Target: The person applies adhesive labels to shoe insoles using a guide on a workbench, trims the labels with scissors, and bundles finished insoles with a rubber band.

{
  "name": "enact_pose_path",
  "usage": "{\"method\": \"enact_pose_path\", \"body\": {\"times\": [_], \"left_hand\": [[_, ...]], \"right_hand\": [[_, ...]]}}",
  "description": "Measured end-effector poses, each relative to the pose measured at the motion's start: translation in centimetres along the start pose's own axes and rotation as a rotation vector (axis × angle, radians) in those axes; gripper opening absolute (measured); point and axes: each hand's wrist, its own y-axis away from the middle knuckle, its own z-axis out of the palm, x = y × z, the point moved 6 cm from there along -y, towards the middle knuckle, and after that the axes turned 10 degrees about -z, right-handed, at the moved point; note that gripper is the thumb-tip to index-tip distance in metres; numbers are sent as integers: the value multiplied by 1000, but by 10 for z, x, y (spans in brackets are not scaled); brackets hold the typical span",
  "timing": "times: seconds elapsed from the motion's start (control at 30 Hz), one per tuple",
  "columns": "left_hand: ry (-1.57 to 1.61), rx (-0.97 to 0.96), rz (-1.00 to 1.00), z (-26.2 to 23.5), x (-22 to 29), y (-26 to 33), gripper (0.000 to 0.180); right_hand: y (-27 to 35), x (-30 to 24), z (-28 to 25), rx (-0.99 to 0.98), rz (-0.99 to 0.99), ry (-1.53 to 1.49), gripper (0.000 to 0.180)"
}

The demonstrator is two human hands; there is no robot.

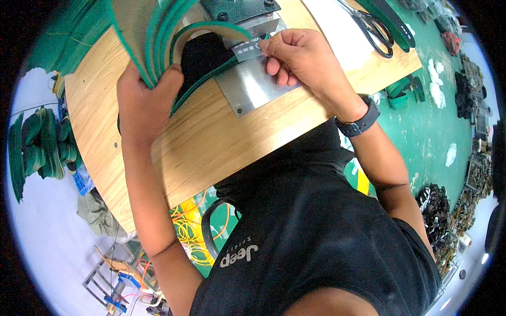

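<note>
Green straps (158,37) are bunched in a thick fan in the left hand (145,100), fingers closed around them near the far edge of the wooden bench (211,142). One strap loops round to the right hand (295,58), which pinches a small dark label (246,50) against it, right over the metal plate (253,87) bolted to the bench. Just behind sits a dark metal machine part (237,9). Black scissors (371,26) lie near the far right corner. More green straps (37,142) are piled off the left edge, lower down.
</note>
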Motion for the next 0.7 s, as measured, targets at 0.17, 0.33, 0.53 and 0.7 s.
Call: {"method": "enact_pose_path", "body": {"times": [0.17,0.33,0.53,0.7], "left_hand": [[-106,-118,214,17,22,4,63],[-351,-47,259,24,19,2,66],[-331,-14,230,19,29,10,57],[-193,14,92,6,13,-2,33]], "right_hand": [[1,4,0,-14,32,-38,21],[2,3,0,-20,-15,-59,21],[2,1,0,23,-53,-77,20],[13,1,-16,148,-43,-230,18]]}}
